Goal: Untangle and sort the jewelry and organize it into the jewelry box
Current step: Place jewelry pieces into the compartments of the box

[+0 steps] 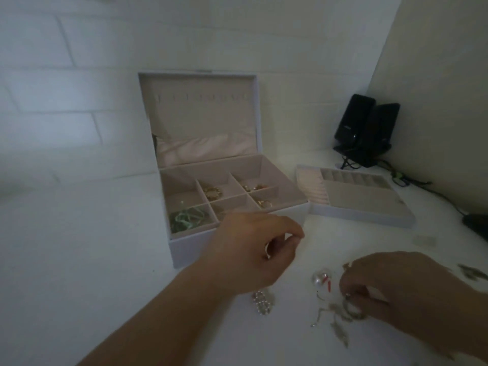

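Note:
An open white jewelry box (184,249) stands mid-table, lid up, with gold pieces (211,192) and a green cord (184,219) in its compartments. My left hand (253,252) hovers at the box's front right corner, fingers curled with fingertips together; what it holds is too small to see. My right hand (401,291) rests low at the right and pinches a small silvery piece (348,295) from a tangle of thin chains (340,320) on the table. A pearl strand (261,302) lies below my left wrist. A clear bead with red bits (323,280) sits between the hands.
The box's removable tray (361,210) lies to the right of the box. Two black speakers (367,128) with cables stand in the back right corner. A wall runs behind and along the right. More leaf-like jewelry (472,273) lies at the far right.

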### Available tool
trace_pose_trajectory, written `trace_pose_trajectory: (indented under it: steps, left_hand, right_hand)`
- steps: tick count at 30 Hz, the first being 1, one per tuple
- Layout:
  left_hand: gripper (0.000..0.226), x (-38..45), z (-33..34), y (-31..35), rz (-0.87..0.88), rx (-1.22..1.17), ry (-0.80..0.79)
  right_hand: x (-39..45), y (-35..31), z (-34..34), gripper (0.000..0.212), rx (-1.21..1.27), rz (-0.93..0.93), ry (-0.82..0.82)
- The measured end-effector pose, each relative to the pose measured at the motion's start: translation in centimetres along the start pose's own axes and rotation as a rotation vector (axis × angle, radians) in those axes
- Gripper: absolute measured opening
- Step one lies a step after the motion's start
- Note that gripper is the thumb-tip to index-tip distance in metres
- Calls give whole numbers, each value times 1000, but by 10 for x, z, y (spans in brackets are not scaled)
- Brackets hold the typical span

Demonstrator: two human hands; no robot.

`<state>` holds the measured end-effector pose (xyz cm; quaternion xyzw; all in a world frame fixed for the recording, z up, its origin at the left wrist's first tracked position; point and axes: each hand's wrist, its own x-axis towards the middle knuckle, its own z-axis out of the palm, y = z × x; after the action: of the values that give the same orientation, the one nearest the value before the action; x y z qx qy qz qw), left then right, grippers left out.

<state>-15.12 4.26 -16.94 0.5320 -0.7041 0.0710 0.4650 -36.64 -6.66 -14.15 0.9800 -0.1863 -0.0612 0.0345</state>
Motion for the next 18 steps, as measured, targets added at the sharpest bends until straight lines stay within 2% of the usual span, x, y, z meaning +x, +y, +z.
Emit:
trace_pose_trajectory:
  steps: [3, 7, 9, 10, 12, 15, 18]
  left_hand:
    - [9, 0, -1, 0, 1, 0, 1]
    - [9, 1, 0, -1, -2, 21, -5]
    - [9, 1, 0, -3, -8, 31, -10]
    - [9, 1, 0, -3, -10, 32, -12]
    - [9, 1, 0, -4, -15, 34, -15]
    - [10, 2, 0, -3, -22, 46, -21]
    - [10, 2, 0, -3, -25, 36, -24]
  right_hand:
    - [0, 2, 15, 13, 14, -17, -94]
    - [-3, 4, 13, 12, -35, -18, -142]
    - [-7, 5, 1, 3, -45, 13, -74]
    - [-8, 6, -5, 6, -64, 17, 6]
    - [-10, 3, -15, 5, -36, 41, 61]
    - [-5, -1, -25, 10, -6, 54, -9]
    - [9, -8, -46, 18, -1, 26, -10]
